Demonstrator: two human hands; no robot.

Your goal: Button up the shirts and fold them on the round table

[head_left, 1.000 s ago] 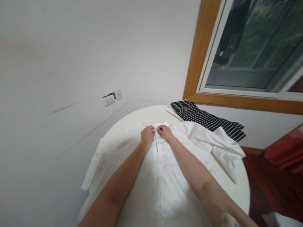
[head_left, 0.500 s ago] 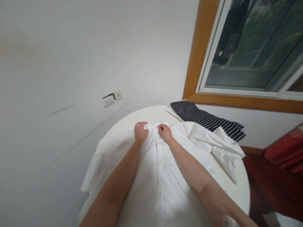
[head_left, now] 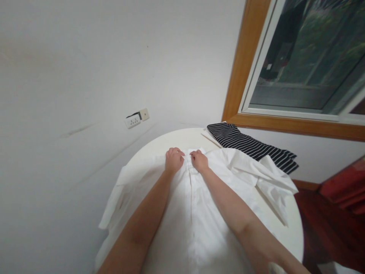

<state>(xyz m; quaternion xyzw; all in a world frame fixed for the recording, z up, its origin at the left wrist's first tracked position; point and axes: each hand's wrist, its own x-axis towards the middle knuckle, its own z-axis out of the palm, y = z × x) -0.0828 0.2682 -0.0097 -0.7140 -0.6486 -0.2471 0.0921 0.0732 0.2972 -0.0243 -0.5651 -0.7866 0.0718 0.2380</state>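
A white button-up shirt lies spread front-up across a round white table. Both of my arms reach over it to its far end. My left hand rests on the collar area left of the button line, fingers curled onto the cloth. My right hand sits just right of that line, fingers bent and pinching the fabric. The two hands are a few centimetres apart. One white sleeve is folded toward the right side of the table.
A black-and-white striped garment lies at the table's far right, under a wood-framed window. A wall socket is on the white wall behind. Dark wooden floor and something red lie to the right.
My left hand moved slightly left and back again along the collar. My right hand stayed nearly in place on the cloth. The view shifted a little.
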